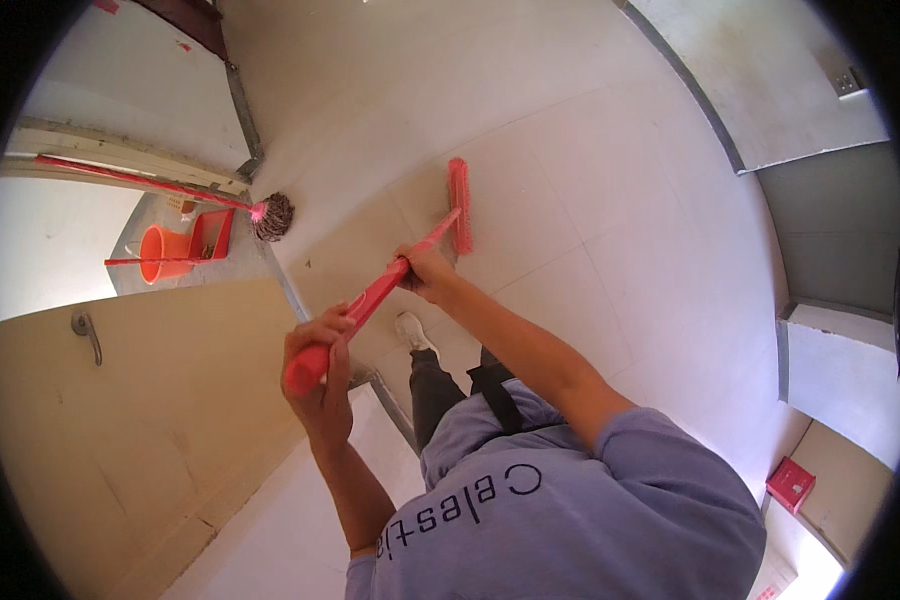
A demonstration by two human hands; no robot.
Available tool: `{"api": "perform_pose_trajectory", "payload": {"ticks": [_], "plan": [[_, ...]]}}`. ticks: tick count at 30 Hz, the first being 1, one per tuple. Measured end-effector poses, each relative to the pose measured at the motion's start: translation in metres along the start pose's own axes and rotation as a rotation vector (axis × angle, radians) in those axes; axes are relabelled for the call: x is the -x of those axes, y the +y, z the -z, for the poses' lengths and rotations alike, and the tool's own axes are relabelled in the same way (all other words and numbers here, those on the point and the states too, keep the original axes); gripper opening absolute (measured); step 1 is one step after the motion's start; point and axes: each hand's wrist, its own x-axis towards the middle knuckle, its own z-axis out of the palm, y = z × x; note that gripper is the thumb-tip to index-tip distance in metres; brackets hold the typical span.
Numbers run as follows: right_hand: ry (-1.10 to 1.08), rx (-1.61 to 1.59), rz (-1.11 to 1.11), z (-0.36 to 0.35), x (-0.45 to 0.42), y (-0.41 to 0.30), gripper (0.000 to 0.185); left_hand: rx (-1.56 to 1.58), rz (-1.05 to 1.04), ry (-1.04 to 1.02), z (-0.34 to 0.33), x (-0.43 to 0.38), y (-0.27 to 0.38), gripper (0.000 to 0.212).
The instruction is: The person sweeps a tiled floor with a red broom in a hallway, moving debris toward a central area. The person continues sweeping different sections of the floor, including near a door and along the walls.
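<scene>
A red push broom has its long handle [379, 292] slanting across the middle of the view, and its bristled head [460, 206] rests on the tiled floor [540, 195]. Near the top end of the handle, my left hand [319, 367] is wrapped round it, with the rounded end cap showing. Farther down, my right hand [424, 274] grips the same handle, closer to the head. My shoe [414, 331] stands on the floor below the handle.
A mop [273, 217] with a red handle leans at the doorway on the left. Beyond it are an orange bucket [163, 253] and a red dustpan [211, 234]. A beige door [142, 420] with a metal lever handle [88, 337] stands at left. Walls border the floor at right.
</scene>
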Motion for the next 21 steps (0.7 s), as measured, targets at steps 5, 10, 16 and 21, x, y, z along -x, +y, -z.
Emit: {"api": "perform_pose_trajectory", "payload": {"ticks": [5, 10, 16, 21], "plan": [[0.152, -0.083, 0.112, -0.017, 0.03, 0.016, 0.011, 0.141, -0.016, -0.104, 0.043, -0.004, -0.002, 0.004], [0.425, -0.265, 0.159, 0.049, 0.016, 0.057, 0.011, 0.38, 0.286, -0.31, 0.062, -0.019, -0.059, 0.015], [0.503, -0.497, 0.169, 0.132, 0.045, 0.116, 0.009, 0.528, 0.434, -0.726, 0.037, 0.007, -0.14, 0.012], [0.501, -0.574, -0.072, 0.141, 0.044, 0.143, 0.008, 0.519, 0.508, -0.715, 0.03, 0.022, -0.158, 0.01]]}}
